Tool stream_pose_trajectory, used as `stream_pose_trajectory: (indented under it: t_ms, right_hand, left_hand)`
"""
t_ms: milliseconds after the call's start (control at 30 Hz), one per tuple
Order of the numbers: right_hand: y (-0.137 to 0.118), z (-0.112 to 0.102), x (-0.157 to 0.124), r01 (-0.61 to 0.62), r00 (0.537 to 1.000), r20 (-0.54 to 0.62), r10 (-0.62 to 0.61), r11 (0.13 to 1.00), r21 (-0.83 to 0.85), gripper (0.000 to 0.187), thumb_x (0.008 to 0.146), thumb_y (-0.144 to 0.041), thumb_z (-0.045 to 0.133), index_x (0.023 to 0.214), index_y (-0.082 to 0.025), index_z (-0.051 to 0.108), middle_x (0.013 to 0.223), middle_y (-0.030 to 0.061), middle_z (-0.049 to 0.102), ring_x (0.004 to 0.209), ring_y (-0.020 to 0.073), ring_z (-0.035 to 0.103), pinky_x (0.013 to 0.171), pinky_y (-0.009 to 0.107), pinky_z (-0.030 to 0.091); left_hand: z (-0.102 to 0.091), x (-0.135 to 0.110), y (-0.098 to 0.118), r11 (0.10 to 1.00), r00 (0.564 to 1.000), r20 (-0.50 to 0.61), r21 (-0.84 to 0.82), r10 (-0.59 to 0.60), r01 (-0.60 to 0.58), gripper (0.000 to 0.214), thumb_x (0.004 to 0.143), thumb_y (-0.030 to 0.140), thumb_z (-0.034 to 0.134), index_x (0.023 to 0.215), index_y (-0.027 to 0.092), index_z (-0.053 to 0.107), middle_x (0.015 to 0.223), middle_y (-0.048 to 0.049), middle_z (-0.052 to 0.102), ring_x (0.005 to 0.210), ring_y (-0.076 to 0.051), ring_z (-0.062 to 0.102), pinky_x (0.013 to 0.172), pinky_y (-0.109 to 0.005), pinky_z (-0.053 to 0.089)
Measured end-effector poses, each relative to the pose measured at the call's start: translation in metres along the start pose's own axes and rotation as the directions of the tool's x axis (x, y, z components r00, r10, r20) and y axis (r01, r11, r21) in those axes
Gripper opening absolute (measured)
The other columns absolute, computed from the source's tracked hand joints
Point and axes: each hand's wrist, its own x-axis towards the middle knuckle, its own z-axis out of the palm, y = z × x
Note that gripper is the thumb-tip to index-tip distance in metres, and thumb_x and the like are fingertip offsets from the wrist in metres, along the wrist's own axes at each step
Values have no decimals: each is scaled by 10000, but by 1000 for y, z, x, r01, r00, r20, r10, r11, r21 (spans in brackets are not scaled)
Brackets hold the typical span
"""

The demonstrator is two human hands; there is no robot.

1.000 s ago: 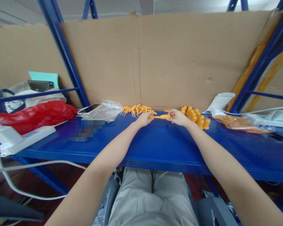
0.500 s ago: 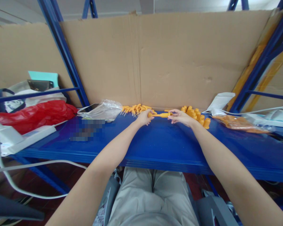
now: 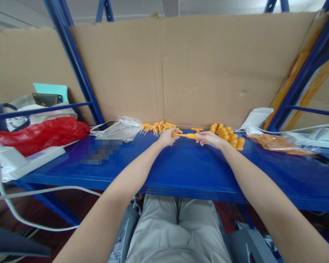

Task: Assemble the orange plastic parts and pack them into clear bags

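Observation:
Stretched between my two hands is an orange-yellow plastic piece (image 3: 191,136) with a narrow, ridged shaft and a thicker body. My left hand (image 3: 167,137) is closed around its left end. The right end sits in the pinched fingers of my right hand (image 3: 210,139). Just behind it, a small orange T-shaped part (image 3: 197,129) lies on the blue table. Beside my left hand is a pile of orange branching parts with metal clips (image 3: 157,127). Several chunky orange pieces (image 3: 227,133) stand together close behind my right hand.
A clear plastic bag (image 3: 130,128) and a phone (image 3: 105,126) lie left on the blue table (image 3: 192,170). Further left are a red bag (image 3: 49,134) and white power strip (image 3: 38,160). Bagged orange parts (image 3: 279,143) lie right. A cardboard sheet (image 3: 208,69) closes off the back.
My right hand has shifted slightly right and down, with the held piece tipping a little. More of the T-shaped part behind it shows. My left hand stays almost still.

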Motion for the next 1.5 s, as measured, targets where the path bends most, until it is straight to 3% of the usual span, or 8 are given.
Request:
stream_pose_trajectory:
  t_ms: [200,400,867,1100,1200,1333,1400,1500]
  right_hand:
    - [2,-3,3,9,1000,-13,-10,999,-42,206,902,-277,620,738,-152,614,640,37,656,443,74,515,491,210,468]
    - [4,-2,10,132,984,-89,-156,965,-227,226,820,-299,716,979,-167,622,726,20,694,451,80,534,488,219,484]
    - [0,-1,9,146,986,-40,-164,946,-289,190,875,-295,625,755,-150,652,669,32,676,479,83,493,536,222,440]
    - [7,-8,13,134,989,-10,-150,913,-385,237,892,-394,581,870,-171,659,789,67,698,551,121,567,531,247,441]
    - [11,-5,16,230,951,-11,-309,730,-644,309,849,-442,622,1003,-177,653,952,100,704,777,204,644,673,315,495]
    - [6,9,11,217,868,44,-494,297,-930,424,846,-378,636,1214,-173,588,1235,168,630,1112,318,569,884,442,423]
    - [-1,17,6,186,848,95,-521,125,-975,312,883,-293,583,1160,-150,611,1186,179,650,1123,321,550,906,443,373]
    - [-12,25,-2,172,863,155,-482,-9,-985,255,913,-249,530,1100,-110,633,1114,196,668,1093,315,555,897,417,333]
  left_hand:
    - [0,-1,1,1000,1000,3,-18,-16,16,225,872,135,610,1083,174,542,537,83,510,402,-81,548,381,-146,422]
    - [0,0,2,998,998,19,-38,-55,56,230,885,138,588,1103,170,522,524,79,522,412,-99,569,417,-168,461]
    - [1,1,0,1000,1000,-15,-25,-12,12,219,880,149,606,1082,175,527,563,77,503,382,-66,526,362,-122,391]
    - [2,1,0,999,1000,-10,-27,-28,27,226,871,158,616,1082,188,541,560,69,523,396,-83,544,381,-147,424]
    - [2,0,3,999,999,-4,-34,-38,37,228,874,149,601,1091,182,539,531,71,521,403,-99,560,396,-163,447]
    - [1,0,5,996,997,13,-51,-74,75,221,887,149,581,1102,162,528,512,65,536,412,-110,582,426,-181,484]
    - [2,1,4,994,996,19,-62,-85,86,225,894,156,577,1110,154,516,505,66,536,413,-110,587,425,-176,484]
    - [2,1,3,994,995,30,-63,-90,92,235,898,158,576,1121,149,501,502,73,524,410,-103,584,415,-159,471]
